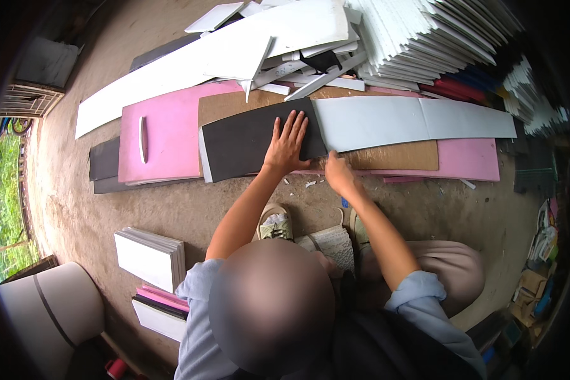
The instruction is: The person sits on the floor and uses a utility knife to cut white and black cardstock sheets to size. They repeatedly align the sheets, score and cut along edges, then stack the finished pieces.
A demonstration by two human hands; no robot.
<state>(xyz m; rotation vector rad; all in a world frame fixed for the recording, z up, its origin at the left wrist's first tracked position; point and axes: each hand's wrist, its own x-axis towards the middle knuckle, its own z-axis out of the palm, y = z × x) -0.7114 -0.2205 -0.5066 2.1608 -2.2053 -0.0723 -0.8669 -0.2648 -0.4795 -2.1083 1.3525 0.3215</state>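
Observation:
My left hand (pixel 287 144) lies flat with fingers spread on a black foam sheet (pixel 240 142), close to its right end. At the lower corner of that end, my right hand (pixel 341 172) is closed in a fist; whatever it holds is hidden. A long white sheet (pixel 373 120) stretches right from the black sheet's edge. Both rest on a brown board (pixel 399 157), which lies over pink foam sheets (pixel 161 136). A curved white strip (pixel 143 139) sits on the pink foam at the left.
Beyond the work lie a long white sheet (pixel 215 57) and loose white offcuts (pixel 263 66). Tall stacks of white sheets (pixel 418 38) stand at the far right. Cut white blocks (pixel 147 258) are piled on the floor at left, near a big white roll (pixel 57 304).

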